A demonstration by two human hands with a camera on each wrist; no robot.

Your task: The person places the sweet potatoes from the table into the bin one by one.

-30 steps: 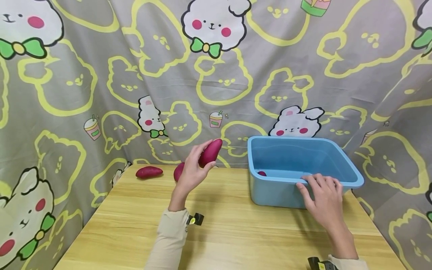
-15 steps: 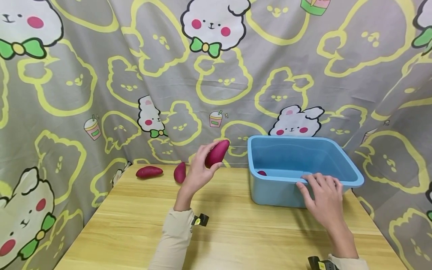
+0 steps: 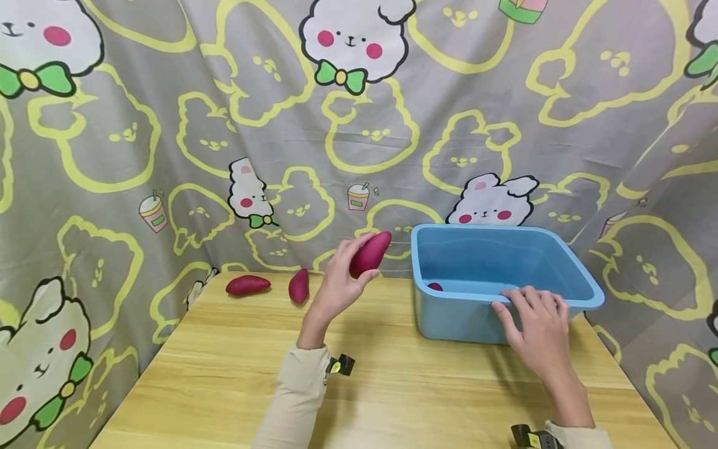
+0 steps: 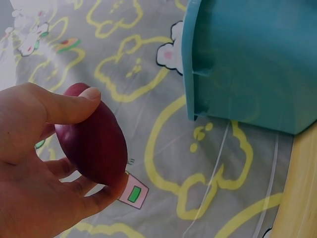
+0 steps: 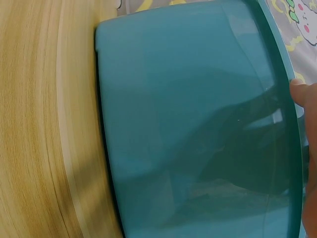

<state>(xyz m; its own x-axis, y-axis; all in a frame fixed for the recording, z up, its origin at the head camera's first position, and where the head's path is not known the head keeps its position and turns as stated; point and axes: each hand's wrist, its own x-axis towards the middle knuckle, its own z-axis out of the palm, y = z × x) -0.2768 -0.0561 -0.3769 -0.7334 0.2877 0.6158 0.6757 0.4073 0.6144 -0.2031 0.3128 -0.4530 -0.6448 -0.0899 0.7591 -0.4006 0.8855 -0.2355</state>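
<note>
My left hand [image 3: 340, 284] grips a purple-red sweet potato [image 3: 371, 254] above the table, short of the tub's left side. The left wrist view shows the thumb on one side of that sweet potato [image 4: 94, 139] and fingers round the other. At the right, my right hand [image 3: 535, 330] holds the front rim of a blue plastic tub [image 3: 465, 321], fingers hooked over it and thumb on the outside. Inside the tub, part of another sweet potato [image 3: 434, 287] shows near the left front corner; the front wall hides the rest.
Two more sweet potatoes lie at the table's back left: one sideways [image 3: 248, 285], the other pointing toward the back [image 3: 299, 287]. A grey cartoon-print curtain [image 3: 370, 143] hangs close behind and on both sides of the wooden table [image 3: 224, 374].
My left hand has moved right toward the tub with the sweet potato, uncovering the one lying behind it. The right hand and the tub stay in place.
</note>
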